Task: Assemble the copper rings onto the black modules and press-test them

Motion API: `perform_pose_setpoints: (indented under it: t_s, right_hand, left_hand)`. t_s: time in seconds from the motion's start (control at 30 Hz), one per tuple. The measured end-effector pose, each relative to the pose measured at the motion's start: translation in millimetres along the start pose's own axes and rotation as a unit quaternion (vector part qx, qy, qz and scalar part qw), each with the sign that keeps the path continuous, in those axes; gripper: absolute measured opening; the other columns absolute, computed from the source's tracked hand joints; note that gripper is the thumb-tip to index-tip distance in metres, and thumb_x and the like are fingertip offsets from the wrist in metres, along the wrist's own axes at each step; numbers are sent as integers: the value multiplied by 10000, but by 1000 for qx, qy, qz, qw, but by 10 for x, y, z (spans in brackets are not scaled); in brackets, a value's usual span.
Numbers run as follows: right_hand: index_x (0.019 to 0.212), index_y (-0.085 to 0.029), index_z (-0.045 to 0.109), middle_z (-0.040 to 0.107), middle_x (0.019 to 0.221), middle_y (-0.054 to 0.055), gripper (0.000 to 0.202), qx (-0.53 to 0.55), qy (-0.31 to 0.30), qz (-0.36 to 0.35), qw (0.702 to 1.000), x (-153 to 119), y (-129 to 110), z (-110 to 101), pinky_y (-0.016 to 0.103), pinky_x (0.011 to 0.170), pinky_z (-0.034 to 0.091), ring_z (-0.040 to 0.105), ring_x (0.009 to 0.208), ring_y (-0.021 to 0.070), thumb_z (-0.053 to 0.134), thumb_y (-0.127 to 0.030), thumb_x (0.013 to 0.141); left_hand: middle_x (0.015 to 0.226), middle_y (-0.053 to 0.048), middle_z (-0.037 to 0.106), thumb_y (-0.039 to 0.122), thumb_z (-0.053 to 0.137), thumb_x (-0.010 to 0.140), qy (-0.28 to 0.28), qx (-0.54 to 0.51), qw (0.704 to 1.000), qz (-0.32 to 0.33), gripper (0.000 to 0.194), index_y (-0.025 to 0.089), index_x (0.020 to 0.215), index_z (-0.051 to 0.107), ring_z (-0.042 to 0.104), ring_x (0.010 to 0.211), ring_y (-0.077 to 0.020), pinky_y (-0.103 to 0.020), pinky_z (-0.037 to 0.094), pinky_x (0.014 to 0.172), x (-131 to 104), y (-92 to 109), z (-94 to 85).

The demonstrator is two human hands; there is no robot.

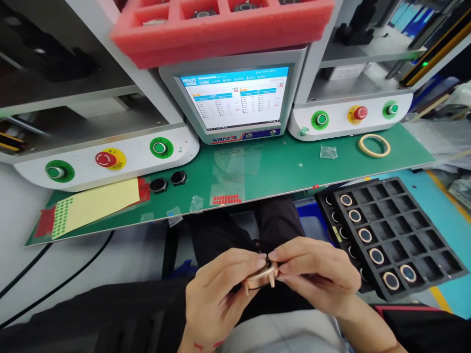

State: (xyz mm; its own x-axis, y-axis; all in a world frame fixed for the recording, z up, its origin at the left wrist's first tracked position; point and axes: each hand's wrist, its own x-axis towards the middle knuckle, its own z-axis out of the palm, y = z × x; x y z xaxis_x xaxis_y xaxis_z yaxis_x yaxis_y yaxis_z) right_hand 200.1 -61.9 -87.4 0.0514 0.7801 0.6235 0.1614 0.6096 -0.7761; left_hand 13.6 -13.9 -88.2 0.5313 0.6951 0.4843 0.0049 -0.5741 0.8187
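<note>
**Gold watch case [257,280] pinched between two hands**

It is held in the air, on the near side of the green bench [275,169]. The left hand [222,284] grips one side; the right hand [318,274] pinches the opposite side with its fingertips. Rightward, a black tray [423,240] carries six gold-rimmed round pieces [376,256]. Two dark watch cases [178,177] and a tape roll [362,145] lie on the bench.

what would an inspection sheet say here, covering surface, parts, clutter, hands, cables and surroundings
Surface: green bench top, with yellow sheet and two dark watch cases
Job's things: rose-gold watch case, in hand; black tray with six gold-rimmed pieces
Clutter: tape roll, plastic scraps
Hands: left hand and right hand, both on the rose-gold watch case
Cables: two black cables, lower left
Surroundings: lit monitor between two machines, pink foam tray above
</note>
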Motion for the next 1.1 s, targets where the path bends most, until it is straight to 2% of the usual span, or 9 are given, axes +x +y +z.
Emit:
perform_pose_setpoints:
  t_s: [0.13, 0.27, 0.4, 0.5, 0.57, 0.7, 0.87, 1.0, 1.1]
  right_hand:
    - [1011, -153, 677, 752, 901, 109, 147, -6, -52, -5, 999, 14, 36, -62, 277, 711, 629, 733, 810, 174, 630, -100, 882]
    - [1003, -139, 655, 746, 903, 126, 120, -50, -63, -32, 996, 41, 18, -79, 274, 731, 627, 728, 816, 173, 601, -108, 901]
    - [1040, -165, 644, 753, 898, 117, 165, -67, -34, -23, 997, 25, -30, -9, 274, 711, 632, 738, 831, 183, 595, -92, 900]
    - [1228, -219, 580, 763, 922, 91, 368, -18, 27, 11, 999, -5, -41, 59, 310, 708, 643, 745, 836, 193, 637, -99, 885]
    - [1272, -214, 575, 767, 914, 90, 426, -20, 29, 9, 999, -3, -44, 79, 311, 697, 645, 747, 826, 196, 648, -84, 873]
    - [1118, -160, 672, 767, 900, 112, 288, -73, -7, -31, 997, 55, -74, 56, 282, 673, 644, 747, 812, 191, 631, -45, 857]
    - [986, -161, 662, 776, 853, 98, 137, -153, -19, -38, 987, 81, -119, 50, 269, 772, 640, 752, 794, 171, 614, -88, 881]
    - [1001, -193, 634, 781, 891, 93, 174, -224, -3, -57, 973, 41, -104, 97, 308, 810, 641, 753, 803, 183, 596, -89, 867]
    - [999, -195, 623, 777, 930, 110, 188, -232, 4, -57, 971, 18, -84, 124, 331, 798, 641, 750, 826, 196, 564, -81, 861]
  left_hand:
    - [968, -86, 749, 28, 653, 825, -2, -3, 1000, 4, 359, 190, 1145, 661, 728, 855, -208, -293, 634, 690, -27, -1, -8]
    - [1007, -79, 738, -11, 666, 794, 13, -1, 1000, 15, 413, 166, 1167, 656, 718, 884, -199, -290, 634, 716, -62, 1, 12]
    - [1033, -68, 733, -52, 672, 766, 44, -11, 999, 21, 481, 168, 1194, 657, 708, 912, -201, -306, 629, 736, -88, -11, 50]
    - [1031, -70, 737, -27, 687, 777, 54, -20, 998, 25, 479, 182, 1207, 657, 713, 901, -210, -318, 631, 716, -93, -24, 60]
    - [1018, -68, 743, -2, 685, 796, 61, -25, 997, 27, 452, 193, 1203, 661, 718, 879, -210, -319, 631, 699, -89, -34, 56]
    - [1017, -72, 742, -6, 683, 793, 67, -29, 997, 33, 435, 179, 1187, 668, 719, 889, -214, -324, 632, 701, -73, -49, 40]
    - [1022, -63, 745, -10, 666, 797, 73, -4, 997, 28, 458, 196, 1206, 658, 716, 888, -207, -318, 631, 710, -89, -36, 54]
    - [1009, -56, 745, -20, 648, 793, 107, 28, 994, 2, 448, 187, 1190, 666, 718, 883, -199, -285, 619, 704, -139, 18, 123]
    - [952, -41, 755, 24, 665, 806, 148, 60, 987, -33, 347, 188, 1110, 699, 725, 822, -182, -258, 612, 693, -136, 50, 165]
